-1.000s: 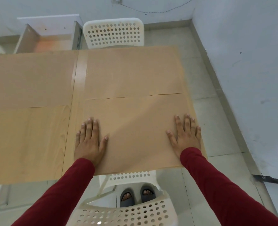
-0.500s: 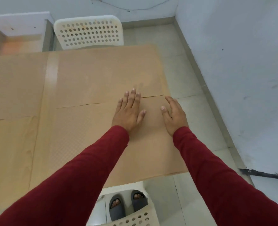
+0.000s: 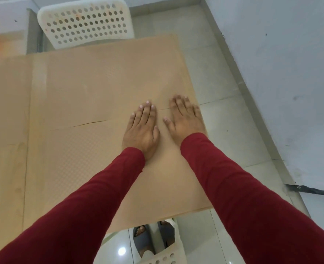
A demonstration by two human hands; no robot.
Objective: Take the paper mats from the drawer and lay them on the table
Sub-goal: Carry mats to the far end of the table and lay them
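I had both hands, left (image 3: pixel 141 130) and right (image 3: pixel 184 119), flat and open on the thin, limp paper mat (image 3: pixel 104 153) near its far seam, judging it best slid by its edges.

Flat on the near paper mat (image 3: pixel 92 159), left hand (image 3: pixel 141 130) and right hand (image 3: pixel 185 119) side by side with a narrow gap between; open tabletop (image 3: pixel 5 168) to the left; white chair (image 3: pixel 85 21) beyond the far edge; wall (image 3: pixel 290 73) close on the right.
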